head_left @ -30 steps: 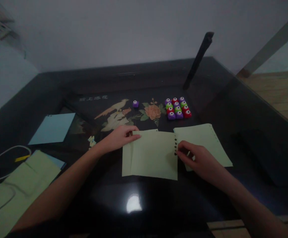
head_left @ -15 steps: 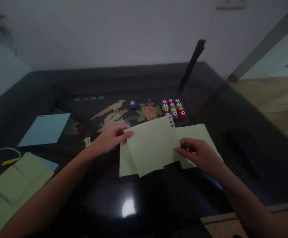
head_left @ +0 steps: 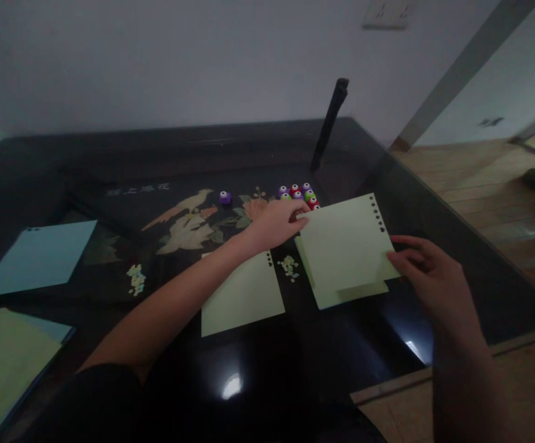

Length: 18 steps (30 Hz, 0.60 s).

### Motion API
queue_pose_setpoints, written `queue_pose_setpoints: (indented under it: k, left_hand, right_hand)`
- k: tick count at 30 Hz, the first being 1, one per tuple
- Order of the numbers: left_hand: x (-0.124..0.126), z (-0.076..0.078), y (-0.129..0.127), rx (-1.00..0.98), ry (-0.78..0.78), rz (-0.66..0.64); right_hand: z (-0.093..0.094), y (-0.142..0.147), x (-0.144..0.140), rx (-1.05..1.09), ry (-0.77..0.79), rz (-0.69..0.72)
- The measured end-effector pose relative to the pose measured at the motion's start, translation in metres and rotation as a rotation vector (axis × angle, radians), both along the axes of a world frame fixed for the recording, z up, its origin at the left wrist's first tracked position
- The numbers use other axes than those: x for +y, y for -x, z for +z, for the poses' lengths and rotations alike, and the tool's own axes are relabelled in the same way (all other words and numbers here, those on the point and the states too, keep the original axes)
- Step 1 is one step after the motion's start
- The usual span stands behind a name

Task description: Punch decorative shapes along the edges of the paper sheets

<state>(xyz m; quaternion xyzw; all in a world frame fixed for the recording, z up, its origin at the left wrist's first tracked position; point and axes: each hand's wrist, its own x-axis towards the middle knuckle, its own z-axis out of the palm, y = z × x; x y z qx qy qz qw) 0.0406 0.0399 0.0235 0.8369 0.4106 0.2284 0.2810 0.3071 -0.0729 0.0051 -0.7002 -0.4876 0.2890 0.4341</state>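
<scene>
Punched green sheet (head_left: 345, 243): pinched between my hands, left hand (head_left: 274, 224) at its far-left corner, right hand (head_left: 427, 274) at its right edge; punched edge rightward, overlying second green sheet (head_left: 341, 296) on bench (head_left: 295, 369).

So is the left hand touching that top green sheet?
Touching: in the head view the left hand pinches the top green sheet at its upper-left corner.
</scene>
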Motion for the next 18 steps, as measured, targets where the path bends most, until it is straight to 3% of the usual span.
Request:
queue_pose_setpoints:
  k: [3,7,12,18]
  left_hand:
    - [0.002,-0.015,-0.017,0.035,0.024,-0.035]
    - [-0.004,-0.029,-0.021,0.094,0.067,-0.028]
    - [-0.006,-0.035,-0.02,0.192,0.078,-0.008]
    - [-0.009,-0.037,-0.022,0.309,0.035,0.01]
  right_hand:
    - [-0.006,-0.007,-0.009,-0.035,0.044,-0.045]
    - [-0.02,-0.008,-0.016,-0.05,0.126,-0.045]
    - [-0.033,-0.008,-0.018,-0.133,0.16,-0.008]
    - [-0.031,-0.004,-0.02,-0.252,0.17,-0.01]
